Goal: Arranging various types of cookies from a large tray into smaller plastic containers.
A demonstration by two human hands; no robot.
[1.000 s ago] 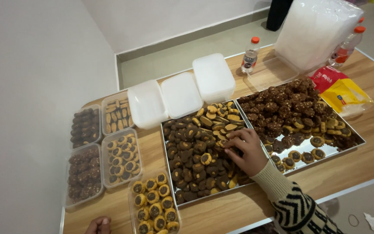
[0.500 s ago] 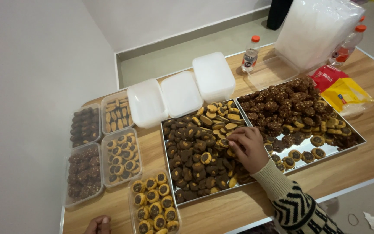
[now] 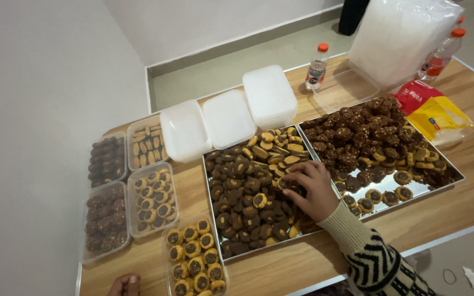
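I am reaching my right hand (image 3: pixel 315 193) into the middle tray (image 3: pixel 213 215), fingers curling around a dark cookie (image 3: pixel 289 185) near its right edge. Next I judge a clean lift is needed. My left hand (image 3: pixel 123 285) is resting at the table's (image 3: pixel 467 205) front edge; its grip I cannot tell.

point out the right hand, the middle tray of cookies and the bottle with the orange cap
right hand (image 3: pixel 312 189), head view, on the back of the hand
middle tray of cookies (image 3: pixel 213 204), head view, on its left metal rim
bottle with the orange cap (image 3: pixel 317 71), head view, on its body
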